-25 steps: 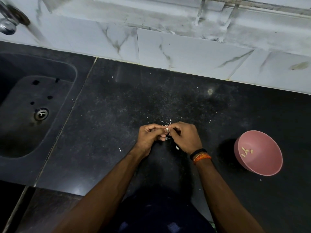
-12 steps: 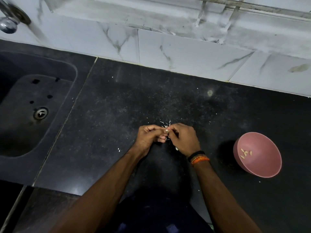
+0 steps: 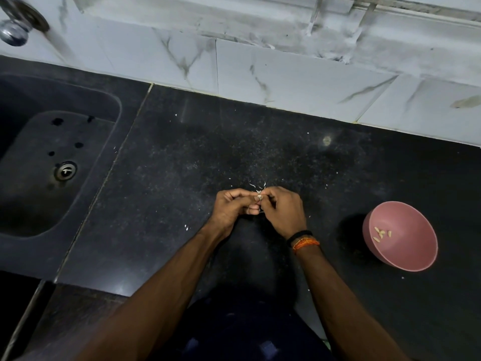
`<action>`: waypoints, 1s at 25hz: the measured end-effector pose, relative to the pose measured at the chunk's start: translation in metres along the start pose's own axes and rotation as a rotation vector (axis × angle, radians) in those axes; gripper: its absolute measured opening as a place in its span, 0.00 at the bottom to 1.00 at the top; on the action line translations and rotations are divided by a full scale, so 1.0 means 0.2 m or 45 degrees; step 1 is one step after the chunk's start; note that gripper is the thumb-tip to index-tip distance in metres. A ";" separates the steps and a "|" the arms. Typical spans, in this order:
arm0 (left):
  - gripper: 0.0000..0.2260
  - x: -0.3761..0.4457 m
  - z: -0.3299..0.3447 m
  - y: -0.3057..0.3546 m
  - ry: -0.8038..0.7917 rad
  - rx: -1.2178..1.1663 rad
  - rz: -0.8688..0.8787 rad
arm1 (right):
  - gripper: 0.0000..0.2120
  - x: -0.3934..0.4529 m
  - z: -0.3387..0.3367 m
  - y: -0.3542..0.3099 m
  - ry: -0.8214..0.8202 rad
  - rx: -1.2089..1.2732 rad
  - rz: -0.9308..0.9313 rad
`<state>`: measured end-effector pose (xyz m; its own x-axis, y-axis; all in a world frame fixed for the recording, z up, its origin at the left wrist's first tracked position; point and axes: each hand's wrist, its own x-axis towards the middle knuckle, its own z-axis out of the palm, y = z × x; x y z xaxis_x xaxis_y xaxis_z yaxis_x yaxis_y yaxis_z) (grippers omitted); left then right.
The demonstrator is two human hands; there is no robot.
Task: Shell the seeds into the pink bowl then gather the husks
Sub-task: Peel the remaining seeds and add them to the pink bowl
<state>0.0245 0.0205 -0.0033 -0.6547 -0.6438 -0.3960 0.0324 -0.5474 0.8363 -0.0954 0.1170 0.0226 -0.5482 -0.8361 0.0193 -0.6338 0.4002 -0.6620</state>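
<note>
My left hand (image 3: 233,208) and my right hand (image 3: 282,211) meet fingertip to fingertip over the black counter (image 3: 182,178), and both pinch one small pale seed (image 3: 259,196) between them. Thin white husk slivers (image 3: 256,186) lie on the counter just beyond my fingers, with a few more flecks scattered around. The pink bowl (image 3: 406,256) tilts on the counter to the right of my right wrist, and several shelled kernels (image 3: 381,233) lie inside it.
A dark sink (image 3: 39,204) with a metal drain (image 3: 65,171) fills the left side, and a chrome tap (image 3: 15,29) sticks out at the top left. White marble-look wall tiles (image 3: 260,74) run along the back of the counter.
Both hands stay together on the seed with only small finger movements. The view has shifted slightly.
</note>
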 end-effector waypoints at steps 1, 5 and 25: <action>0.04 0.00 0.00 0.00 0.003 -0.001 0.003 | 0.04 0.00 0.00 0.00 0.008 0.022 0.017; 0.04 0.00 0.00 -0.01 0.004 0.009 0.026 | 0.05 0.00 0.02 0.01 0.013 0.121 0.123; 0.05 -0.01 0.00 -0.03 -0.023 0.032 0.115 | 0.06 -0.01 0.01 0.00 -0.064 0.570 0.472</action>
<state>0.0258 0.0241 -0.0084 -0.6634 -0.6801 -0.3120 0.0729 -0.4737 0.8777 -0.0930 0.1184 0.0205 -0.6558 -0.6917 -0.3025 -0.1062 0.4812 -0.8701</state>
